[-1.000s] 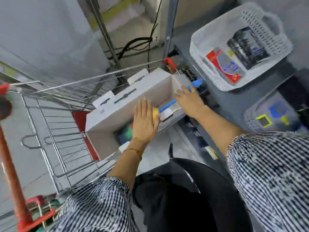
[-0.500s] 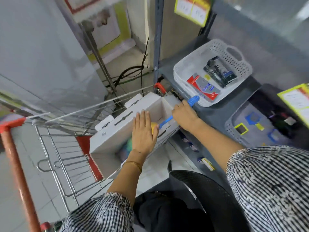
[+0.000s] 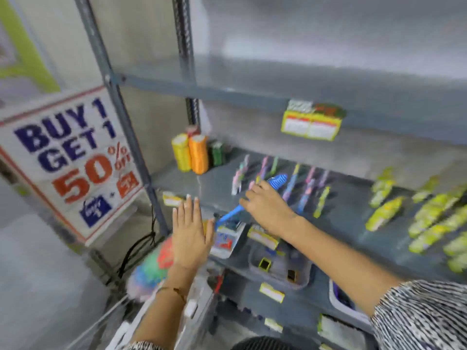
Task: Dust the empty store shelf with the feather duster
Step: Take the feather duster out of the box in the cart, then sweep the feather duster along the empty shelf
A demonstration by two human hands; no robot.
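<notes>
My right hand (image 3: 267, 207) grips the blue handle (image 3: 276, 181) of the feather duster, held slanted in front of the grey store shelf. The duster's fluffy multicoloured head (image 3: 151, 271) hangs low on the left, partly hidden behind my left hand (image 3: 190, 231). That hand is flat with fingers apart and holds nothing. A bare grey shelf (image 3: 252, 79) spans the upper part of the view, blurred. The shelf below it (image 3: 219, 183) carries goods.
Yellow and orange thread spools (image 3: 190, 154) stand at the stocked shelf's left end, with toothbrush packs (image 3: 305, 188) and yellow-green packets (image 3: 429, 215) to the right. A "BUY 1 GET 1" sign (image 3: 73, 157) leans at the left. Baskets (image 3: 280, 269) sit on a lower shelf. A white box (image 3: 194, 306) is below my left wrist.
My right hand has lifted the duster out of the white box and up toward the shelves. The view has swung up from the cart to the shelving. My left hand stays flat and open.
</notes>
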